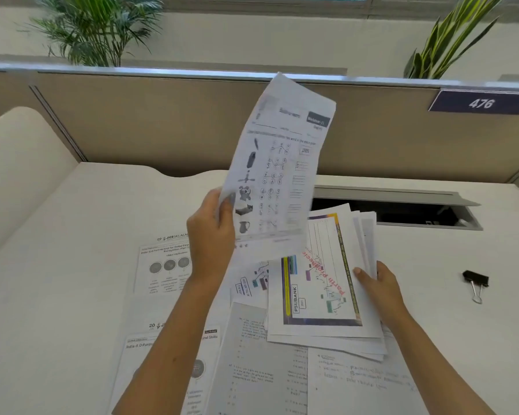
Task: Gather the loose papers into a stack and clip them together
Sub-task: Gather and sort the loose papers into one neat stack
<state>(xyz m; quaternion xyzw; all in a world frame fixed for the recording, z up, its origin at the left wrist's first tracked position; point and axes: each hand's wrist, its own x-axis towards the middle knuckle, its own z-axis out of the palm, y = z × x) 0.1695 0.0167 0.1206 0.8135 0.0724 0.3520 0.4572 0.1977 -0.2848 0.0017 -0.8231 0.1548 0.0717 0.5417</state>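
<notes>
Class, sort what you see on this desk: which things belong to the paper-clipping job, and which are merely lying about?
Belonging to the job:
white picture worksheet in the left hand
colourful chart-topped paper stack under the right hand
loose printed sheets
black metal binder clip

Lying about:
blue 476 sign
green potted plants

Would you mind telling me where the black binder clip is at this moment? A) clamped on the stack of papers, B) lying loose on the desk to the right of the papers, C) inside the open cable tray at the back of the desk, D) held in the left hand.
B: the black binder clip lies alone on the desk, right of the right hand that holds the stack of papers, touching neither.
</notes>
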